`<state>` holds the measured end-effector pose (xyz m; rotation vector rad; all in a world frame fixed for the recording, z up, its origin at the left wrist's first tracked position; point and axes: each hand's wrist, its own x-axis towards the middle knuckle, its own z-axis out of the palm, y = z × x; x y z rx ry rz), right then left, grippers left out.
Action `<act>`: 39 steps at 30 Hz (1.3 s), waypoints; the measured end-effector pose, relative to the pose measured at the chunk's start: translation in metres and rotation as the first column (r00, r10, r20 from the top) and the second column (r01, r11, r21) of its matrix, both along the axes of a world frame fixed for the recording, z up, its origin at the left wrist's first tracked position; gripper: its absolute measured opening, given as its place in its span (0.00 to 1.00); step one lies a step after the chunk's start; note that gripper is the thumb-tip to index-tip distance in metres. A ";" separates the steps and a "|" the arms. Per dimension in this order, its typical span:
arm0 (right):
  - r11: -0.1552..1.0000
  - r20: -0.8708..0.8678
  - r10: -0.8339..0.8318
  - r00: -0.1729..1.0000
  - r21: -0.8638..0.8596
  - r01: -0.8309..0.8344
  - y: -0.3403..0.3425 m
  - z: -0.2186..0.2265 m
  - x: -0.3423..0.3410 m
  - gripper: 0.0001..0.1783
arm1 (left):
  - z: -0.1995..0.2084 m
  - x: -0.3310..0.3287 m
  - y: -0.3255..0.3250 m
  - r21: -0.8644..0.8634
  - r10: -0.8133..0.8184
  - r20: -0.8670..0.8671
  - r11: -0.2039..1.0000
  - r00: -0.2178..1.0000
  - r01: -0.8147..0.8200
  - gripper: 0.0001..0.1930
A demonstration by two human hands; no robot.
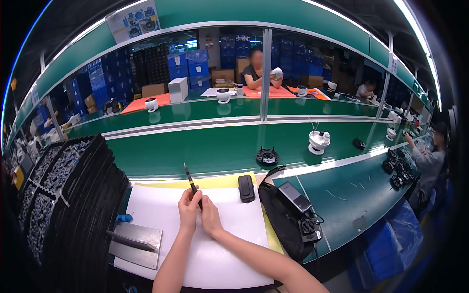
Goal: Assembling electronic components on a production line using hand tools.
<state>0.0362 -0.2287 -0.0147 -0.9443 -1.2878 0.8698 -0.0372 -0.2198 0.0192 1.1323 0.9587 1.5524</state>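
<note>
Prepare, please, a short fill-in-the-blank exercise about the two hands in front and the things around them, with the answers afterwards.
1. The left hand and right hand hold a slim black tool with a ____ band.
2. The metal plate lies to the ____ of the hands.
3. The long surface beyond the white sheet is coloured ____.
4. Farther off, a person holds a rounded object that is mostly ____.

Missing words: yellow; left; green; white.

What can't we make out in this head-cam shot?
Head view:
- Pen-shaped tool: lower end hidden by the left hand and right hand.
- Small parts in the black trays: too small to identify.
- Person opposite: body partly behind the metal post.
- Forearms: cut off by lower edge.
</note>
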 end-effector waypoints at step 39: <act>0.973 -0.136 0.022 0.990 -0.223 -0.052 0.018 -0.008 -0.013 0.35 | -0.019 -0.005 0.013 0.145 0.233 -0.184 0.967 0.955 -0.208 0.15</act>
